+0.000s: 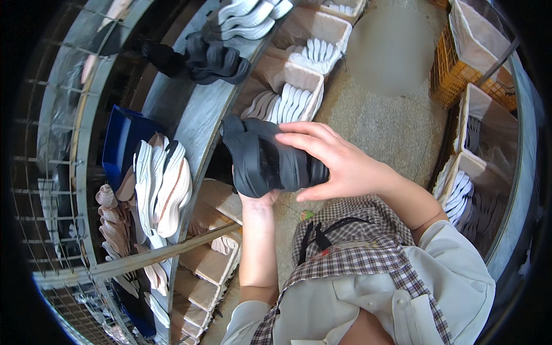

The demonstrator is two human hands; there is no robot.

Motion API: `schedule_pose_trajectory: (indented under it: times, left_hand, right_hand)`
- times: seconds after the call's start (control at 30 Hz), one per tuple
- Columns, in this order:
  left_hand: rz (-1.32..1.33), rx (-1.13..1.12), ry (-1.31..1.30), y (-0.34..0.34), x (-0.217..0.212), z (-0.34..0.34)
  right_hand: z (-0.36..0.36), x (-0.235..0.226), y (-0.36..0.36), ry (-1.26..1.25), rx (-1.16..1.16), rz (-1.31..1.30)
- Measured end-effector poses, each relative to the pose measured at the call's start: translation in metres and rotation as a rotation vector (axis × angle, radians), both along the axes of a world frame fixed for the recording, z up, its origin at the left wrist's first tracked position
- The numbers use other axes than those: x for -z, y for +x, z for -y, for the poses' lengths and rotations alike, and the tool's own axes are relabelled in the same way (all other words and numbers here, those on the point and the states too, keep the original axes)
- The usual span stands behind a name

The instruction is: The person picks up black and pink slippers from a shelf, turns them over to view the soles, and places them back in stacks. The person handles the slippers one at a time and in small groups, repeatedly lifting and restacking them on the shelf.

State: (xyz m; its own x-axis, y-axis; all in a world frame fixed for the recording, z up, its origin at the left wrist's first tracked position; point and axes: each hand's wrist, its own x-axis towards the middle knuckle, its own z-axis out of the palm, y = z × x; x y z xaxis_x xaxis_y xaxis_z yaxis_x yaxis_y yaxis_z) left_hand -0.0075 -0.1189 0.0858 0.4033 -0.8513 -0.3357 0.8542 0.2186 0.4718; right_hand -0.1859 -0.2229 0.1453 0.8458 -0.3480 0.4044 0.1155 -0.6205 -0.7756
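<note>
Both my hands hold a stack of black shoe soles (261, 155) in front of my body, beside the shelf edge. My left hand (260, 199) supports the stack from below; most of its fingers are hidden behind the soles. Over the right end of the stack curves my right hand (339, 154), thumb and fingers apart and touching the soles. More black soles (215, 60) lie on the grey shelf (201, 118) at the upper left. White soles (164, 187) stand bunched together on the same shelf, nearer to me.
Cloth-lined bins with white soles (293, 103) line the shelf's right side. A blue bin (123, 144) and beige soles (112, 215) are at the left, by a wire mesh rack (52, 230). Lined bins (474, 164) and an orange crate (451, 72) stand at the right.
</note>
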Motion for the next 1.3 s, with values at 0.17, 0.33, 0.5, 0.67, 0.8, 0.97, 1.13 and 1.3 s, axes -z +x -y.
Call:
schedule_pose_trajectory:
  times: [0.17,0.33,0.5,0.67,0.8,0.97,1.13,1.3]
  left_hand:
    - [0.113,-0.071,-0.047,-0.005,-0.047,-0.003]
    - [0.139,-0.097,-0.062,0.009,-0.055,-0.013]
    - [0.120,-0.042,-0.005,0.035,-0.051,-0.017]
    - [0.068,-0.083,0.189,0.098,-0.045,0.001]
    - [0.166,-0.107,0.306,0.167,-0.036,0.024]
    - [0.488,-0.127,0.641,0.250,-0.007,0.035]
    - [0.367,-0.327,0.435,0.289,-0.007,0.053]
    - [0.338,-0.491,0.355,0.297,-0.039,0.051]
  right_hand:
    - [-0.005,-0.027,0.004,-0.082,-0.018,0.093]
    - [-0.014,-0.039,0.014,-0.090,-0.030,0.110]
    - [-0.014,-0.025,0.038,-0.134,0.071,0.126]
    - [0.000,0.016,0.109,-0.130,0.119,0.264]
    - [0.015,0.053,0.185,-0.110,0.182,0.335]
    - [0.034,0.092,0.266,-0.081,0.236,0.358]
    - [0.040,0.117,0.315,0.026,0.349,0.395]
    - [0.049,0.101,0.327,0.146,0.486,0.448]
